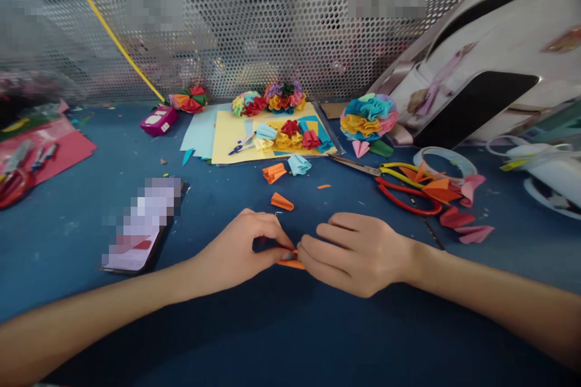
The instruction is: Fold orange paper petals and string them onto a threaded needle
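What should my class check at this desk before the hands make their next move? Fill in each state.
1. Orange paper in the grip of left hand and right hand: ok.
2. Its whole shape visible: not ok, fingers cover part.
3. Scissors out of both hands: ok.
4. Scissor handles uncovered: not ok, orange pieces overlie them.
5. Phone untouched by left forearm: cannot tell.

The orange strip looked like matt paper, as did the crinkled flower. The scissors paired metal with smooth plastic, the perforated panel was dull metal, the bag seemed smooth cloth, and the tabletop looked smooth.
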Demonstrator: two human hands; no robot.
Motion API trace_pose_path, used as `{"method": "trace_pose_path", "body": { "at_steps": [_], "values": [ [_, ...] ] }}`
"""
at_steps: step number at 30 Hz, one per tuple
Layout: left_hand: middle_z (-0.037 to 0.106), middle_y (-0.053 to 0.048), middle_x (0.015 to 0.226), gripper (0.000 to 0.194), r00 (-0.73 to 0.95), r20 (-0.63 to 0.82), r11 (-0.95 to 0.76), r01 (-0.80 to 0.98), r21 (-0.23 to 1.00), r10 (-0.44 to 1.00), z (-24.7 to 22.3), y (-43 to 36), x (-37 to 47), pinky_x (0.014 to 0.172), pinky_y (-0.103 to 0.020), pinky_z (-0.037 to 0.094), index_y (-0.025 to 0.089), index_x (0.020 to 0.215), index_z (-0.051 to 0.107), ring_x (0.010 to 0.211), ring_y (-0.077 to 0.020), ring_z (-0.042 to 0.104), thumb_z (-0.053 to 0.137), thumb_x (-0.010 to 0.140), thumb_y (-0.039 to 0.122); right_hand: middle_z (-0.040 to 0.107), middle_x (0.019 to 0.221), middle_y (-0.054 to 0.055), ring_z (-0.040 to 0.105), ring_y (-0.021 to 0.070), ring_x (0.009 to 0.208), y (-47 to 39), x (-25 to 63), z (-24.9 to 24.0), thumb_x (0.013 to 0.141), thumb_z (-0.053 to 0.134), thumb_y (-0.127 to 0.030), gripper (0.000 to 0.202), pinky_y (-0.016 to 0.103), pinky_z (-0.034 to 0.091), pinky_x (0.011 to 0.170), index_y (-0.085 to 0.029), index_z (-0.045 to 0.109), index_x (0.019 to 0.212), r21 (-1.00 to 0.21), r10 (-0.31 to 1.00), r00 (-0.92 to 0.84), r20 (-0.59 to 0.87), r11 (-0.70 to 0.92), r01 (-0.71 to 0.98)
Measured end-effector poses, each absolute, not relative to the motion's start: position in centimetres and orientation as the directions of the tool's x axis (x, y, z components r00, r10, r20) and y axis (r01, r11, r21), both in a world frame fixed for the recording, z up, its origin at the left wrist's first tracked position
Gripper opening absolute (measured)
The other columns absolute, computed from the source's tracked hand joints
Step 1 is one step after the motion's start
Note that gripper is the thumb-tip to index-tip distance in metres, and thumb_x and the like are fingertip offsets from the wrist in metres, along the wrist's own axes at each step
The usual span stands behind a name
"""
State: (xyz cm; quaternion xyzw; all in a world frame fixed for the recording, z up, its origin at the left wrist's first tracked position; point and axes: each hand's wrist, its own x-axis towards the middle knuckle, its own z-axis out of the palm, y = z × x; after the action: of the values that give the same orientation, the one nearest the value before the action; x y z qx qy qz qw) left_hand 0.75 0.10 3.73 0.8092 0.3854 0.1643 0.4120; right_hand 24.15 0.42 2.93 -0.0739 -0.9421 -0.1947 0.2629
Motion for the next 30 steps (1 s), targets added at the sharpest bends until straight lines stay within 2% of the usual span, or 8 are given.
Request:
{"method": "trace_pose_path", "body": {
  "at_steps": [3,6,9,13,18,21,26,30],
  "values": [
    [0.069,0.004,0.080,0.015,0.654,0.006,-0.443,0.506,0.740,0.757,3.7,-0.1,0.7,0.081,-0.031,0.040,0.022,0.081,0.075,0.077,-0.0129,0.063,0.071,0.086,0.009,0.064,0.074,-0.001,0.051,0.0123,0.063,0.3,23.8,2.7,0.102,0.052,-0.018,0.021,0.031,0.032,0.058,-0.017,0.065,0.085,0.205,0.172,-0.845,0.506,0.928,0.311],
    [0.067,0.001,0.080,0.014,0.671,0.192,-0.648,0.538,0.539,0.717,3.7,-0.4,0.6,0.083,-0.034,0.036,0.021,0.085,0.075,0.077,-0.0143,0.060,0.065,0.093,0.015,0.062,0.078,0.001,0.052,0.0127,0.066,-0.1,23.4,2.6,0.106,0.045,-0.022,0.028,0.029,0.033,0.059,-0.017,0.062,0.084,-0.035,0.411,-0.800,0.437,0.897,0.442],
    [0.066,-0.001,0.081,0.017,0.685,0.277,-0.727,0.548,0.414,0.674,3.7,-0.7,0.5,0.084,-0.037,0.033,0.020,0.086,0.074,0.076,-0.0150,0.057,0.060,0.097,0.018,0.061,0.076,0.001,0.051,0.0132,0.064,-0.4,23.2,2.6,0.104,0.045,-0.017,0.027,0.030,0.032,0.059,-0.017,0.062,0.083,0.001,0.409,-0.793,0.451,0.888,0.459],
    [0.069,0.002,0.086,0.013,0.676,0.175,-0.637,0.529,0.561,0.716,3.8,-0.4,0.6,0.086,-0.035,0.035,0.021,0.088,0.072,0.083,-0.0149,0.062,0.065,0.090,0.011,0.062,0.071,0.000,0.048,0.0135,0.060,-0.5,23.4,2.9,0.100,0.051,-0.012,0.025,0.032,0.029,0.057,-0.016,0.063,0.079,0.230,0.239,-0.826,0.511,0.888,0.399],
    [0.072,0.003,0.083,0.014,0.671,-0.033,-0.381,0.460,0.802,0.741,3.8,0.6,0.7,0.080,-0.029,0.044,0.020,0.082,0.073,0.080,-0.0140,0.066,0.069,0.084,0.007,0.065,0.076,-0.001,0.051,0.0120,0.064,-0.4,23.7,3.2,0.098,0.058,-0.015,0.013,0.031,0.029,0.057,-0.017,0.066,0.087,0.310,0.103,-0.846,0.523,0.902,0.301],
    [0.071,0.003,0.081,0.014,0.664,-0.035,-0.372,0.461,0.806,0.747,3.8,0.6,0.7,0.077,-0.028,0.044,0.020,0.080,0.074,0.078,-0.0133,0.065,0.071,0.083,0.007,0.065,0.075,-0.001,0.052,0.0123,0.065,-0.4,23.6,3.0,0.100,0.056,-0.016,0.016,0.031,0.031,0.058,-0.018,0.065,0.087,0.231,0.183,-0.832,0.524,0.909,0.346],
    [0.069,0.001,0.083,0.012,0.682,0.180,-0.648,0.527,0.551,0.708,3.8,0.0,0.6,0.084,-0.035,0.036,0.021,0.085,0.073,0.081,-0.0155,0.063,0.067,0.090,0.012,0.065,0.079,0.002,0.056,0.0135,0.069,-0.6,23.2,2.6,0.106,0.044,-0.022,0.029,0.030,0.037,0.061,-0.018,0.063,0.084,-0.121,0.479,-0.752,0.453,0.868,0.481],
    [0.071,0.001,0.087,0.012,0.666,0.148,-0.571,0.480,0.666,0.731,3.6,0.1,0.7,0.084,-0.032,0.041,0.020,0.086,0.072,0.085,-0.0152,0.065,0.069,0.087,0.008,0.065,0.076,0.001,0.053,0.0137,0.065,-0.6,23.3,2.7,0.103,0.047,-0.014,0.026,0.031,0.036,0.059,-0.017,0.063,0.082,0.029,0.364,-0.777,0.513,0.898,0.439]
  ]
}}
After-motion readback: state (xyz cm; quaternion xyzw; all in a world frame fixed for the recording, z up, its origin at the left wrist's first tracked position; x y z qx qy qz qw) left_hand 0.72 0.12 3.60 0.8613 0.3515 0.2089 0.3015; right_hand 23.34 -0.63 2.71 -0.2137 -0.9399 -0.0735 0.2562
